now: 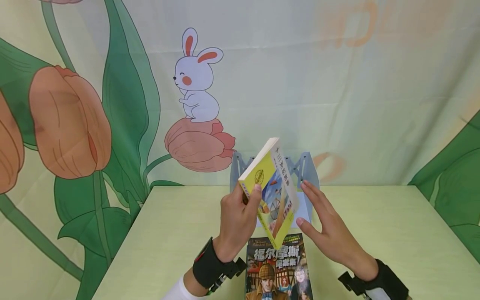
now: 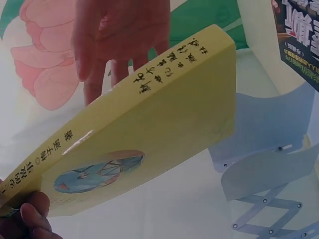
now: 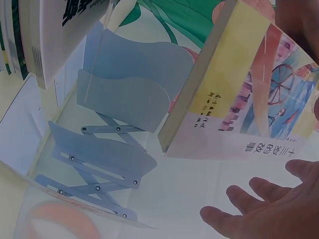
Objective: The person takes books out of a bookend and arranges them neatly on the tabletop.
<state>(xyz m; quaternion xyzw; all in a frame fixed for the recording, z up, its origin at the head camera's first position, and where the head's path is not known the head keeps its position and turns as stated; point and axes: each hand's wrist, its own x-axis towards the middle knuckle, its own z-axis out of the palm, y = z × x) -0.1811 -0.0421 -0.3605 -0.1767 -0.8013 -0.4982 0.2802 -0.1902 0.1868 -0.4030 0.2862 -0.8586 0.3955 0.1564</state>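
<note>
A yellow-and-white paperback book (image 1: 271, 183) with an illustrated cover is held up, tilted, above the table. My left hand (image 1: 237, 218) grips its left edge, thumb on the cover. In the left wrist view the yellow spine and back of the book (image 2: 179, 112) show. To the right of it, my right hand (image 1: 331, 229) is spread with fingers extended, and the right wrist view shows those fingers apart from the book. A pale blue folding book rack (image 1: 309, 171) with crossed struts stands behind the book, partly hidden by it.
A dark-covered book (image 1: 277, 273) with cartoon figures lies on the pale table (image 1: 180, 233) in front of the rack. Edges of several books (image 3: 32, 45) appear at upper left in the right wrist view. A printed curtain (image 1: 270, 83) hangs behind the table.
</note>
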